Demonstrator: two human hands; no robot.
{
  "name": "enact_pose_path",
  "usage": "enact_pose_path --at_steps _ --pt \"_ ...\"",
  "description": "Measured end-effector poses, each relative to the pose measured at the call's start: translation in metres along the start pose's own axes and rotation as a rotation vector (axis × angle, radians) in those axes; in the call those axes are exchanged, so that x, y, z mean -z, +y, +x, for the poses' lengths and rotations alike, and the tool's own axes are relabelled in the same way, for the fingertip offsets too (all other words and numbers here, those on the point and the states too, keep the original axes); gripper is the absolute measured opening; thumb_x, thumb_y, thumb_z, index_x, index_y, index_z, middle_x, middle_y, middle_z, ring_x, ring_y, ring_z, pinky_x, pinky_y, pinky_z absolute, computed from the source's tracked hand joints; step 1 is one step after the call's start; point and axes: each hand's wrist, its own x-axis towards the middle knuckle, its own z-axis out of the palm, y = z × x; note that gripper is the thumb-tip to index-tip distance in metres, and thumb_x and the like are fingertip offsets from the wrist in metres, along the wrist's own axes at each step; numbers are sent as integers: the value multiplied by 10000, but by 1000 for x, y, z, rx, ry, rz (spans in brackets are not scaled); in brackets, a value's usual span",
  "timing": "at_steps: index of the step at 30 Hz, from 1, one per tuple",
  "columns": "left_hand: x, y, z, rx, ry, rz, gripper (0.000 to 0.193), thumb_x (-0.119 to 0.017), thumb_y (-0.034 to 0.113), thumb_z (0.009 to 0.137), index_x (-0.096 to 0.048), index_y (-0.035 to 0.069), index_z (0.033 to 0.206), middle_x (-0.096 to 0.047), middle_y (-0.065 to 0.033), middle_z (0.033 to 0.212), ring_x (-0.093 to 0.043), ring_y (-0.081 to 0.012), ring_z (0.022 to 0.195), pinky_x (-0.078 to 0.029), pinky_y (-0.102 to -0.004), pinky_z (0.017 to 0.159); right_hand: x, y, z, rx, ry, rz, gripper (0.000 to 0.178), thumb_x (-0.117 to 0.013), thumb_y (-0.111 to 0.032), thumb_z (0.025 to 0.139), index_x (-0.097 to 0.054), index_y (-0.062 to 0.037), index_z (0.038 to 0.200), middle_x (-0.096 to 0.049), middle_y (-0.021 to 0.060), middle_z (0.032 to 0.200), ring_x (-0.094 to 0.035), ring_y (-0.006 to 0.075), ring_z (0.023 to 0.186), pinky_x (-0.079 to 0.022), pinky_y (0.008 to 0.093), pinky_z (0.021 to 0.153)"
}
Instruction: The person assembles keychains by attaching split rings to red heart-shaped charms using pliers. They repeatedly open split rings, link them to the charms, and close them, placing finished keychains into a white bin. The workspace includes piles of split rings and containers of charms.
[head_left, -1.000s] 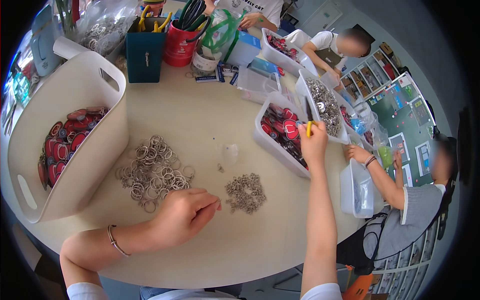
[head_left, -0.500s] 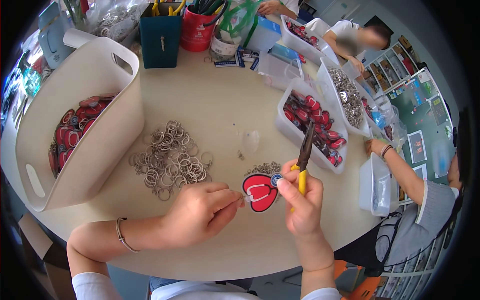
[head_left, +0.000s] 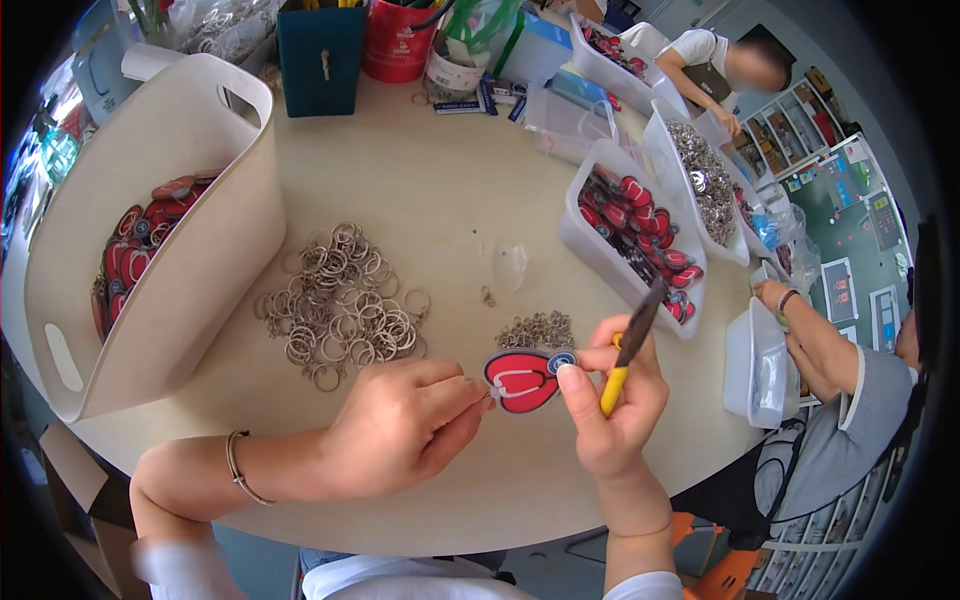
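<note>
Between my two hands is a red heart-shaped keychain charm (head_left: 520,385) with a pale stethoscope design and a round dark-blue badge at its right end. My left hand (head_left: 405,425) is closed, pinching a small metal fitting at the charm's left end; the fingers mostly hide it. My right hand (head_left: 620,415) has its thumb and finger on the badge end. That same hand also holds yellow-handled pliers (head_left: 636,340), their dark jaws pointing up and away. Just beyond the charm lies a little heap of small metal fittings (head_left: 540,329). Split key rings (head_left: 350,300) are piled to the left.
A large cream tub (head_left: 255,180) of red charms stands at left. A white bin (head_left: 570,225) of charms is at right, beside a tray of metal parts (head_left: 705,185). A green box (head_left: 320,65) and red bucket (head_left: 400,45) stand behind. A co-worker's arm (head_left: 825,325) reaches in at right.
The pliers have turned in my right hand, their jaws swinging right and lower. The charm has tilted slightly, still held between both hands. The whole view has shifted a little.
</note>
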Motion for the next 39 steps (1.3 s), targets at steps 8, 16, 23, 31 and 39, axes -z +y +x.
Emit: enact_pose_path --at_steps 8,16,23,31,39 --pt "-3 -3 -6 -203 117 356 207 -685 -37 675 -630 -20 874 -442 -41 612 -454 -178 469 -337 -319 386 2 7 -2 -432 -75 343 136 -671 -69 812 -588 29 767 -465 62 853 -463 134 749 -386 250 650" --pt "4 -5 3 -130 52 138 236 -669 -56 683 -636 -22 914 -460 -61 646 -471 -201 503 -360 -322 423 22 22 -10 -42 -257 -138 283 -771 -203 745 -579 -20 650 -531 79 903 -501 183 723 -377 279 614" --pt "11 -10 10 -73 -83 -1 216 -665 -60 711 -651 2 918 -489 -71 665 -511 -224 558 -393 -330 474 47 18 -1 420 -434 -519 312 -805 -262 618 -571 -56 623 -560 69 897 -508 229 685 -379 345 588" --pt "12 -12 13 -154 -118 59 228 -680 -47 674 -652 7 893 -498 -63 679 -515 -225 581 -412 -329 485 50 18 0 476 -461 -573 300 -807 -215 543 -561 -61 621 -563 66 866 -505 225 658 -376 343 553" --pt "13 -15 12 -188 -150 54 239 -686 -44 667 -653 -4 901 -530 -69 713 -533 -237 613 -427 -342 497 53 16 4 497 -498 -569 312 -813 -204 513 -552 -67 614 -558 60 844 -504 222 647 -373 342 539"
